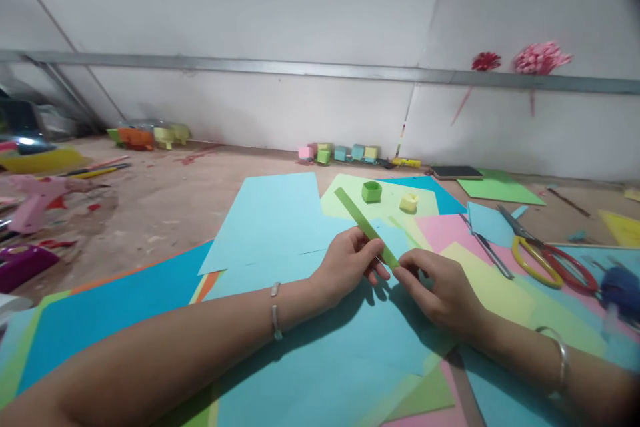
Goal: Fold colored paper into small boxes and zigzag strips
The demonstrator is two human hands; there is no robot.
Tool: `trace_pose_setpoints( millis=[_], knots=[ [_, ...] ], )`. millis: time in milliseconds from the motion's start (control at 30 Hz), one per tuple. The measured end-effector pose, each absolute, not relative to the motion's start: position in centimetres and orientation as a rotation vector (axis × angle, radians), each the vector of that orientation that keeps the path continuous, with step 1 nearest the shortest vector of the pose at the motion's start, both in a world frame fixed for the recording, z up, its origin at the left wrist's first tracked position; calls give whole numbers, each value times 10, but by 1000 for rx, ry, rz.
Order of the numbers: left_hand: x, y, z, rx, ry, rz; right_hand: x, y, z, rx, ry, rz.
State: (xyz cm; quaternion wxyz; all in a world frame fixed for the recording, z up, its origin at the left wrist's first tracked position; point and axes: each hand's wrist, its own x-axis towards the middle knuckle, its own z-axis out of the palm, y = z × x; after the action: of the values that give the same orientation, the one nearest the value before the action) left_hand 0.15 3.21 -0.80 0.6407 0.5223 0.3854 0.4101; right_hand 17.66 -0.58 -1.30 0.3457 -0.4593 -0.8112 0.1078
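green paper strip (361, 219): held aslant above the light blue sheets (270, 220), its free end pointed away to the left, its lower end met by the fingertips of both hands.
left hand (350, 257): closed narrowly on the strip — the thumb is laid across the front, the fingers behind.
right hand (440, 287): thumb and forefinger brought together at the lower end, the strip pinched there.
step in hand: judged to be the working of that lower end, perhaps a crease or a curl; which one cannot be told.
next move: a steady left pinch and small, even pressure from the right fingertips seem called for — thin paper can easily be kinked.
paper sheets: a small green paper ring (371, 197) and a yellow paper piece (409, 203) are set out beyond the strip.
brown table: the scissors (537, 263) are laid to the right, a pink glue gun (37, 197) to the far left.
white wall (250, 13): crossed by a metal rail (250, 68), with a pink flower (540, 58) seen at the right.
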Motion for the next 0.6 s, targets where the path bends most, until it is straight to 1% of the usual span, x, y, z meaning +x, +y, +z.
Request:
trace_pose_setpoints(
  millis=[233, 467, 600],
  knots=[
    [2, 28, -11, 1259, 731, 895, 176, -11, -11, -1270, -1917, 636],
    [0, 26, -7, 1307, 804, 911, 173, -8, -9, -1226, -1960, 644],
    [-2, 25, -5, 1304, 765, 873, 172, -10, -8, -1220, -2027, 602]
  ],
)
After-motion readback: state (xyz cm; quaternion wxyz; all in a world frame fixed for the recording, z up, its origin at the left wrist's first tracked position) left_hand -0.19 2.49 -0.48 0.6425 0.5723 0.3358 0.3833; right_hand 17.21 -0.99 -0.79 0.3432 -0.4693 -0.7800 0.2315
